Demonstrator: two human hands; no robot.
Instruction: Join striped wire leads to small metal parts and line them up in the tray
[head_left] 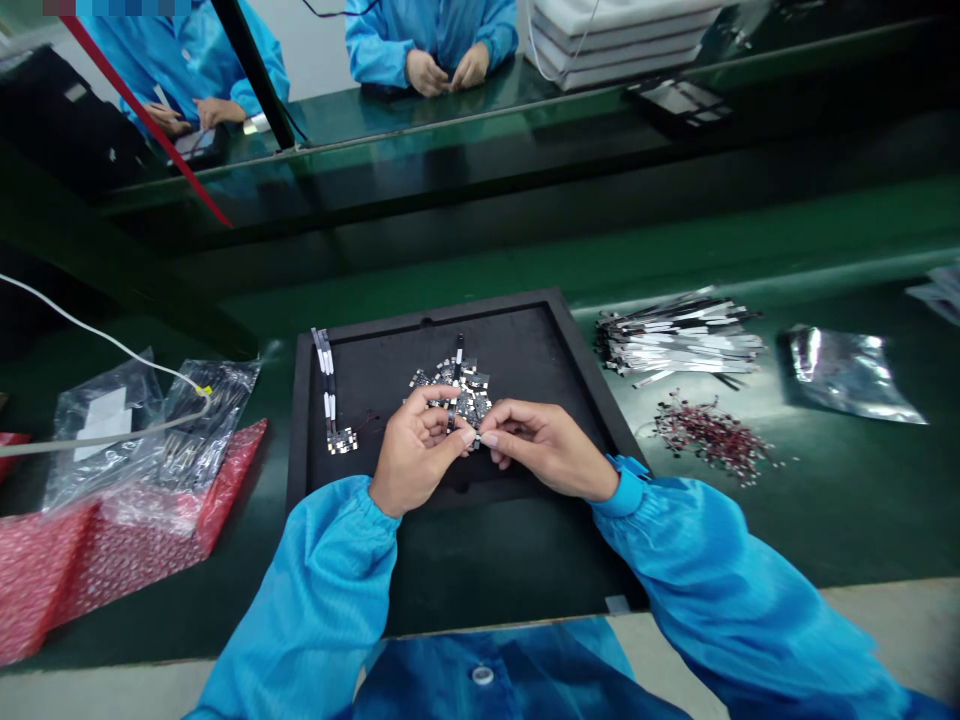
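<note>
Bright blue is recorded on both sleeves, at lower left and lower right of the frame. Matte black is noted for the tray at centre, where the small circuit boards are speckled black and silver and the strip is banded black and white. Dark green is shown by the conveyor belt. At right, silver and black are seen on the metal strips, dark red and black on the loose components, and plain silver on the foil bag. At lower left, the bubble wrap is listed as red with a pale dotted pattern.
</note>
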